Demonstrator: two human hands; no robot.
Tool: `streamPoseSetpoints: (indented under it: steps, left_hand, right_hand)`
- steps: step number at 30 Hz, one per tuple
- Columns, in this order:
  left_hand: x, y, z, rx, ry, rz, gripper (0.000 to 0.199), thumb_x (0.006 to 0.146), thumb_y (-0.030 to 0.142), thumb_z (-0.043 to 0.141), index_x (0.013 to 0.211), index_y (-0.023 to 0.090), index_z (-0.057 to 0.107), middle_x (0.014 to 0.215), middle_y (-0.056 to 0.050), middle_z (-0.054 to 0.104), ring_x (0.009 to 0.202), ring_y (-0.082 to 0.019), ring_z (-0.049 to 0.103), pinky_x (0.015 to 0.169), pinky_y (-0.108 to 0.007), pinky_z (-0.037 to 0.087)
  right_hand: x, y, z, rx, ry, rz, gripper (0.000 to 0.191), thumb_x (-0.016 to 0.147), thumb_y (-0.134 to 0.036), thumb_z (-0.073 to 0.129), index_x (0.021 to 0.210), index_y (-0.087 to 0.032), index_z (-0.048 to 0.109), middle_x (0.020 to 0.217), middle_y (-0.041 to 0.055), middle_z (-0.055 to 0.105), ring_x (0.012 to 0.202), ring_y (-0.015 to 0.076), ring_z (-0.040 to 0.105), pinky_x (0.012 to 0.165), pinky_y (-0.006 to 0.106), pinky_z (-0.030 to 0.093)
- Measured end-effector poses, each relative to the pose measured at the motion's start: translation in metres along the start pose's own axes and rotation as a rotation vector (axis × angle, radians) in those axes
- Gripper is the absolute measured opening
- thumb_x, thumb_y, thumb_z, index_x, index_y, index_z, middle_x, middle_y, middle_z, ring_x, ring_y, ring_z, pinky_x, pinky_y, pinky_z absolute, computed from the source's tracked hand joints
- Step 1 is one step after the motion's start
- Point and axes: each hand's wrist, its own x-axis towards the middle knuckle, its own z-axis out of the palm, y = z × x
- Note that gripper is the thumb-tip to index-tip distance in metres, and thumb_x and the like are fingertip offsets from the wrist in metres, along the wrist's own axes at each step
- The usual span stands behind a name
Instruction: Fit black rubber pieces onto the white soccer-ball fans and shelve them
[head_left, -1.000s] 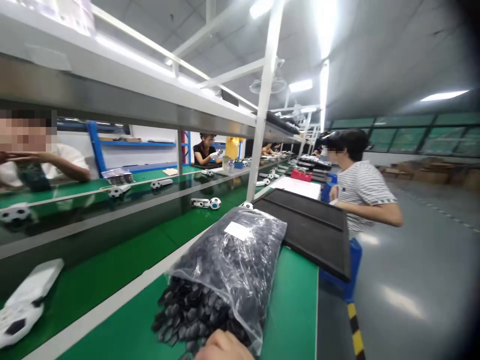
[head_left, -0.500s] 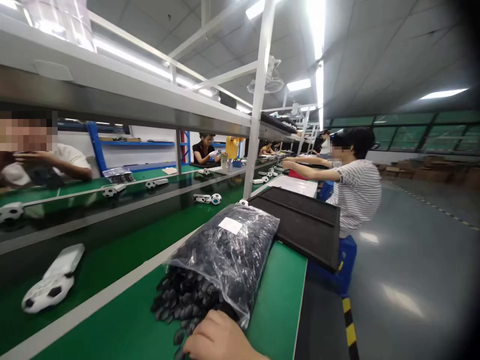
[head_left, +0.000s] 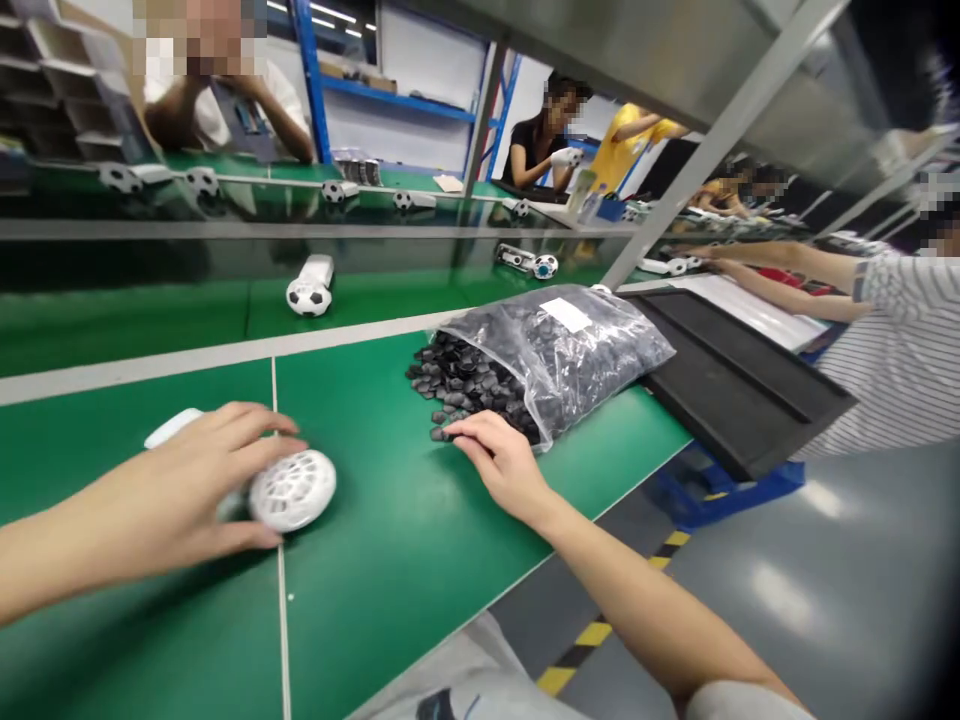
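My left hand (head_left: 214, 470) curls around a white device with a round soccer-ball lattice face (head_left: 296, 490), low over the green bench; its white handle (head_left: 172, 428) shows behind my fingers. At the mouth of a clear plastic bag (head_left: 592, 345), my right hand (head_left: 506, 465) pinches a small black piece (head_left: 439, 434) between thumb and fingertips. Many more black pieces (head_left: 465, 380) spill out of the bag onto the bench. A finished-looking white device with black ball patches (head_left: 310, 290) lies on the belt beyond.
Past the bag lies a black tray (head_left: 739, 370), overhanging the bench edge. A slanting metal post (head_left: 720, 150) rises behind it. More ball-headed devices (head_left: 540, 266) lie along the green conveyor. Co-workers sit across the line, and one in a striped shirt (head_left: 892, 350) works at the right.
The view has swung down and left. My left hand with the white device has come into view. My right hand now shows a black piece pinched at the pile's edge.
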Motion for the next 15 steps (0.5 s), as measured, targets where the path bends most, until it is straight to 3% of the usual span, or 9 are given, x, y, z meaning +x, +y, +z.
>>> streamPoseSetpoints:
  steps: [3, 6, 11, 15]
  left_hand:
    - [0.022, 0.036, 0.004, -0.117, -0.125, -0.034, 0.053, 0.069, 0.061, 0.057, 0.102, 0.02, 0.055, 0.097, -0.007, 0.061, 0.086, -0.025, 0.056, 0.072, -0.035, 0.044]
    - [0.037, 0.056, 0.014, -0.165, -0.131, -0.142, 0.066, 0.068, 0.068, 0.051, 0.111, 0.019, 0.05, 0.103, -0.01, 0.059, 0.082, -0.027, 0.058, 0.065, -0.034, 0.045]
    - [0.041, 0.056, 0.022, -0.243, -0.117, -0.132, 0.086, 0.064, 0.06, 0.061, 0.135, 0.025, 0.028, 0.127, -0.006, 0.045, 0.099, -0.026, 0.056, 0.073, -0.031, 0.046]
    - [0.039, 0.051, 0.023, -0.275, -0.12, -0.095, 0.085, 0.061, 0.057, 0.066, 0.134, 0.029, 0.031, 0.125, -0.002, 0.048, 0.101, -0.024, 0.056, 0.075, -0.029, 0.045]
  right_hand:
    - [0.001, -0.011, -0.003, 0.1, -0.054, 0.1, 0.012, 0.086, -0.021, 0.051, 0.092, -0.02, 0.062, 0.088, 0.0024, 0.065, 0.081, 0.0132, 0.06, 0.076, 0.028, 0.049]
    - [0.004, -0.024, -0.003, 0.153, -0.116, 0.13, 0.009, 0.084, -0.022, 0.054, 0.088, -0.02, 0.062, 0.083, 0.0012, 0.065, 0.076, 0.0124, 0.06, 0.069, 0.026, 0.049]
    - [0.009, -0.042, 0.007, 0.119, -0.196, -0.012, 0.005, 0.08, -0.021, 0.06, 0.082, -0.021, 0.065, 0.086, 0.002, 0.059, 0.087, 0.0142, 0.056, 0.08, 0.031, 0.046]
    - [0.014, -0.049, 0.021, 0.085, -0.217, -0.091, 0.001, 0.077, -0.02, 0.064, 0.078, -0.02, 0.064, 0.095, 0.003, 0.057, 0.095, 0.016, 0.052, 0.088, 0.035, 0.042]
